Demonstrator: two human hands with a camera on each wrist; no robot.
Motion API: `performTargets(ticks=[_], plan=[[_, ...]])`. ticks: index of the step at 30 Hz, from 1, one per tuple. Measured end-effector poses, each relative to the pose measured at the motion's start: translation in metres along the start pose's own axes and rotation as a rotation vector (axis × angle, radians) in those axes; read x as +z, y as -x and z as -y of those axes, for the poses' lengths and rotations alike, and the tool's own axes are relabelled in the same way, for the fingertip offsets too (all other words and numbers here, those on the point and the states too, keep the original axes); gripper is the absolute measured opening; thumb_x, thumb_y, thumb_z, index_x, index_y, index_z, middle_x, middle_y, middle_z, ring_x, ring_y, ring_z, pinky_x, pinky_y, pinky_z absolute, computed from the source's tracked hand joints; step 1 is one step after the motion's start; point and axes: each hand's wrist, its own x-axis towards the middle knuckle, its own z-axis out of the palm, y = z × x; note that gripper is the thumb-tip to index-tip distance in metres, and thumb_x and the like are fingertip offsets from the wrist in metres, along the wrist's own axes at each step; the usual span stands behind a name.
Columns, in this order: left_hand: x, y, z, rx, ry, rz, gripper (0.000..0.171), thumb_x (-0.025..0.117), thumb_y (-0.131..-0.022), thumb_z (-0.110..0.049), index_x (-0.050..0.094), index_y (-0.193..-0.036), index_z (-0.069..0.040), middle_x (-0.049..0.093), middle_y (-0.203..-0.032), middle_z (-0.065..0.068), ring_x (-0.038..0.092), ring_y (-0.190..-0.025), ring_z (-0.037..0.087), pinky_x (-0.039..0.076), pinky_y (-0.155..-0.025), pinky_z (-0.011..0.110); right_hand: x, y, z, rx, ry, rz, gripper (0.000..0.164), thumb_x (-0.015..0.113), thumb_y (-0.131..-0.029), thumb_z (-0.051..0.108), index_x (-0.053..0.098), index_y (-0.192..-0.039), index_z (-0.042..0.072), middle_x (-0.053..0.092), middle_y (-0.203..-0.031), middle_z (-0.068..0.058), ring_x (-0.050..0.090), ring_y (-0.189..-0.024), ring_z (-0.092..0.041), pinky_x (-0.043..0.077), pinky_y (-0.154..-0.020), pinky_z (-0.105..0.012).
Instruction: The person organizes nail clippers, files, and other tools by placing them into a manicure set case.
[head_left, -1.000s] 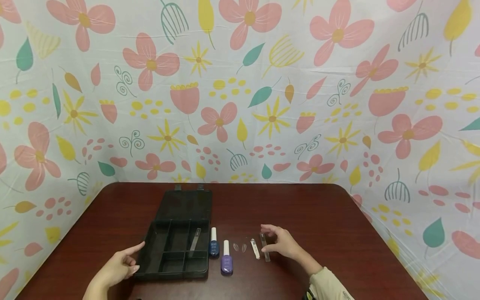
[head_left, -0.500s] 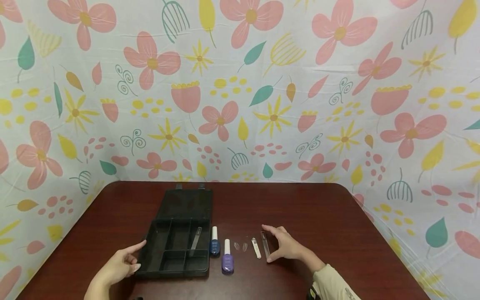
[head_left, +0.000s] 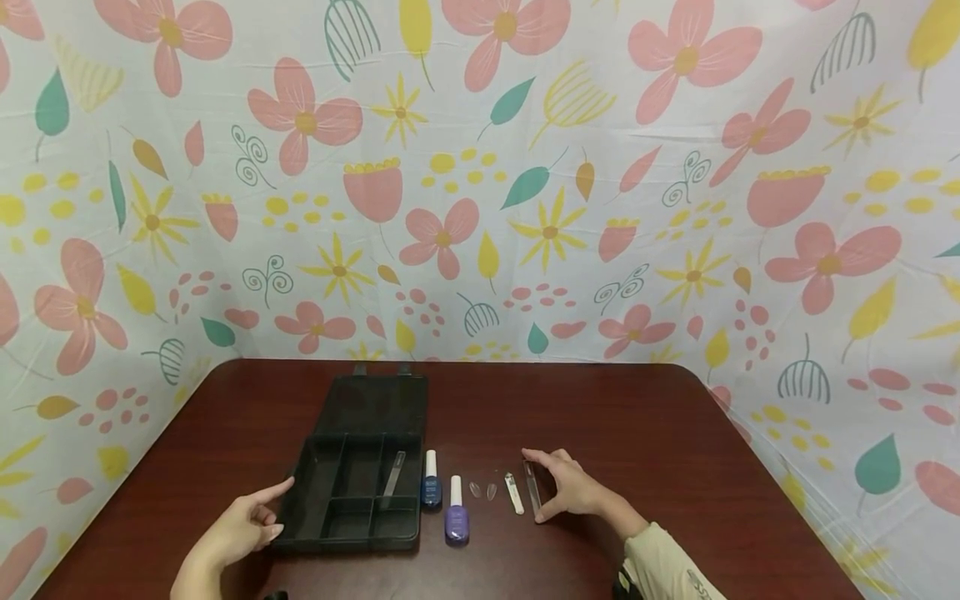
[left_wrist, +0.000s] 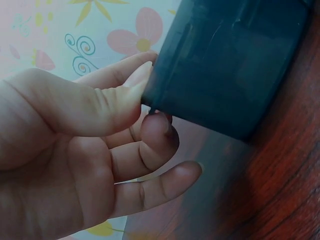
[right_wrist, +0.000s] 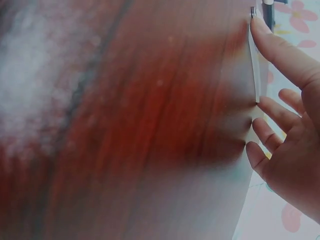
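A black compartment box [head_left: 352, 547] lies with its lid [head_left: 371, 407] folded back. My left hand [head_left: 234, 531] holds its front left corner; in the left wrist view the thumb [left_wrist: 107, 107] presses the box wall [left_wrist: 215, 75], with fingers behind and below. My right hand [head_left: 576, 490] spans a slim clear nail file [head_left: 532, 492], thumb at the near end, index finger at the far end. The right wrist view shows this file [right_wrist: 254, 65] edge-on between those fingertips. A similar nail file [head_left: 394, 473] leans inside a box compartment.
Right of the box stand a blue nail polish bottle [head_left: 431, 490] and a purple one [head_left: 456, 523], both white-capped. Two clear nail tips [head_left: 491, 492] and a nail clipper [head_left: 513, 493] lie between them and my right hand. A floral cloth [head_left: 480, 208] hangs behind the table [head_left: 615, 417].
My right thumb has slid down from the file's side to its near end. My left hand stays at the box. The whole head view has shifted slightly.
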Motion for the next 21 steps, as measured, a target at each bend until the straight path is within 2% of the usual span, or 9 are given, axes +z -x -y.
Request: performTargets(ticks=[7,12,17,21], plan=[[-0.0008,-0.0001,-0.0014,0.006,-0.013,-0.007,0.061,0.053,-0.079,0.014,0.026,-0.135,0.009,0.038,-0.067,0.004,0.035,-0.053,0.013,0.035,-0.049,0.026,0.0000,-0.0010,-0.0005,-0.028,-0.008,-0.008,0.094,0.085,-0.053,0.019,0.039,-0.132,-0.003,0.045,-0.123,-0.014,0.038,-0.098,-0.028,0.033,-0.081,-0.045],[-0.0009,-0.0004,-0.0015,0.006,-0.012,-0.004,0.061,0.053,-0.080,0.013,0.027,-0.135,0.009,0.038,-0.068,0.004,0.034,-0.052,0.013,0.035,-0.049,0.026,-0.0002,-0.0027,-0.0017,-0.078,-0.070,0.005,0.094,0.084,-0.055,0.014,0.034,-0.133,-0.006,0.039,-0.126,-0.016,0.041,-0.101,-0.032,0.037,-0.082,-0.042],[-0.0008,-0.0005,-0.0005,0.012,-0.008,0.001,0.061,0.052,-0.079,0.014,0.026,-0.135,0.009,0.038,-0.068,0.004,0.034,-0.052,0.013,0.035,-0.049,0.026,0.0011,-0.0040,-0.0037,-0.096,-0.122,-0.020,0.091,0.083,-0.057,0.007,0.033,-0.131,-0.010,0.035,-0.120,-0.019,0.045,-0.089,-0.028,0.042,-0.069,-0.032],[-0.0005,-0.0002,0.0006,0.013,-0.005,-0.001,0.061,0.052,-0.079,0.014,0.026,-0.135,0.009,0.038,-0.068,0.004,0.034,-0.052,0.013,0.035,-0.049,0.026,0.0027,-0.0042,-0.0037,-0.077,-0.169,-0.042,0.087,0.081,-0.058,0.002,0.033,-0.130,-0.013,0.034,-0.117,-0.023,0.048,-0.081,-0.024,0.045,-0.063,-0.028]])
